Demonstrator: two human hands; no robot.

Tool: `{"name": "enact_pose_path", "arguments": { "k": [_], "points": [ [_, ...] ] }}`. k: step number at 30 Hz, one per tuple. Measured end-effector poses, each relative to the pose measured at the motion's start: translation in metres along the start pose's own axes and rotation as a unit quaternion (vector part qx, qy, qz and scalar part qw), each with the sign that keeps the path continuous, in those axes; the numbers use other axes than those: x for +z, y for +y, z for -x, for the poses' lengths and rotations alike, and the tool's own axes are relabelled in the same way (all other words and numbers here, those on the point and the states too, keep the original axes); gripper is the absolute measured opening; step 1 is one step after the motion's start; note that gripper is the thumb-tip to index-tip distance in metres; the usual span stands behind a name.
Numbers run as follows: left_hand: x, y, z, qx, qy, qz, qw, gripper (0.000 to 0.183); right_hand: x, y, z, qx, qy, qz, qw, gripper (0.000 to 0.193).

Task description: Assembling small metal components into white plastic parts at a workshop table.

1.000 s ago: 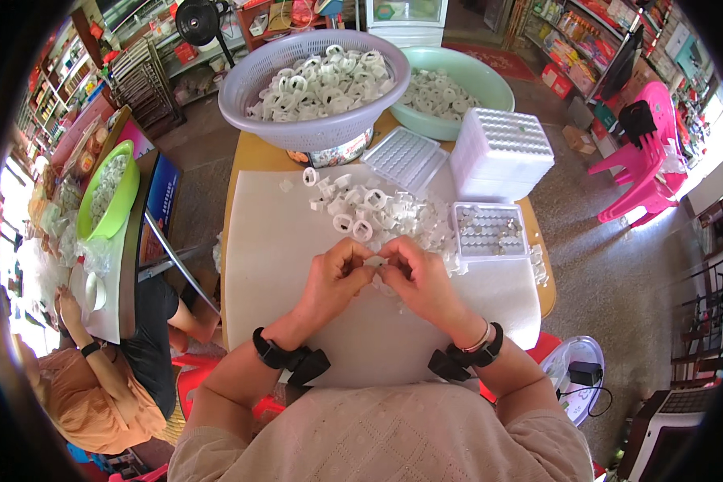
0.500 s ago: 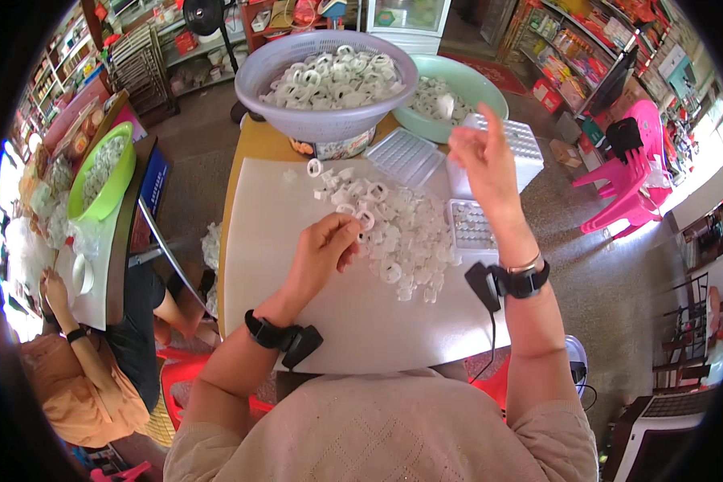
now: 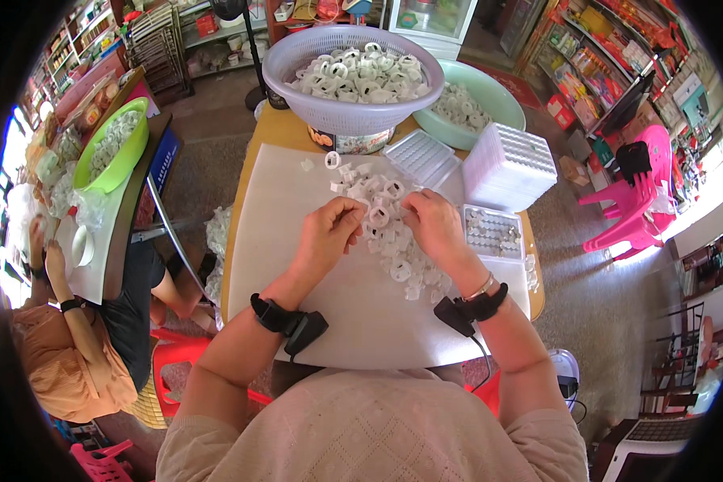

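A loose pile of small white plastic ring-shaped parts and clear pieces (image 3: 400, 271) lies on the white-covered table (image 3: 277, 209). At the pile's left side, my left hand (image 3: 326, 234) has thumb and fingers pinched together; whatever is between the fingertips is hidden. Across from it, my right hand (image 3: 437, 228) is curled, its fingertips down at the pile's right edge, and what they grip cannot be made out. Just right of that hand sits a shallow clear tray (image 3: 494, 255) holding rows of small whitish parts. Both wrists carry black strapped devices.
Behind the pile stand a lilac perforated basket (image 3: 349, 119) of ring parts on a tub, a pale green basin (image 3: 510, 112), a flat clear tray (image 3: 422, 157) and a stack of white trays (image 3: 509, 167). At left, another person works beside a lime-green basin (image 3: 84, 178).
My right hand has come down from above the tray stack to the pile, its fingers curling in. My left hand stays pinched at nearly the same spot. The whole view has shifted slightly.
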State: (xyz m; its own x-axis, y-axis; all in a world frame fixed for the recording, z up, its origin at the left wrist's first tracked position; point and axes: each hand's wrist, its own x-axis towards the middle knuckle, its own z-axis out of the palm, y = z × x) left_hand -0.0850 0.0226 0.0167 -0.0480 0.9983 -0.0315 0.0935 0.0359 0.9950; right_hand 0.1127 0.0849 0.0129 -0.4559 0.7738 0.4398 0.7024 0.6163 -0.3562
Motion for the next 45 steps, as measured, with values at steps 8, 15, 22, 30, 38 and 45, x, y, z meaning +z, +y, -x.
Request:
{"name": "enact_pose_path", "arguments": {
  "k": [8,15,22,30,38,45],
  "points": [
    [0.003,0.008,0.01,-0.068,-0.149,0.265,0.95,0.03,-0.031,-0.055,0.02,-0.125,0.113,-0.041,0.985,0.019],
    [-0.003,0.003,0.006,-0.008,-0.238,0.334,0.912,0.037,-0.042,-0.071,0.041,0.064,0.123,-0.251,0.958,0.024],
    [0.0,-0.002,0.007,-0.018,-0.258,0.312,0.914,0.034,-0.039,-0.066,0.044,0.12,0.092,-0.34,0.928,0.019],
    [0.002,-0.002,0.009,-0.012,-0.251,0.322,0.913,0.03,-0.033,-0.065,0.049,0.224,0.05,-0.493,0.839,0.017],
    [0.005,0.002,0.01,-0.109,-0.295,0.286,0.905,0.029,-0.028,-0.062,0.053,0.166,0.07,-0.446,0.877,0.019],
    [0.0,-0.001,0.009,-0.105,-0.247,0.329,0.905,0.026,-0.059,-0.013,0.078,0.18,0.149,-0.213,0.949,0.012]
  ]
}}
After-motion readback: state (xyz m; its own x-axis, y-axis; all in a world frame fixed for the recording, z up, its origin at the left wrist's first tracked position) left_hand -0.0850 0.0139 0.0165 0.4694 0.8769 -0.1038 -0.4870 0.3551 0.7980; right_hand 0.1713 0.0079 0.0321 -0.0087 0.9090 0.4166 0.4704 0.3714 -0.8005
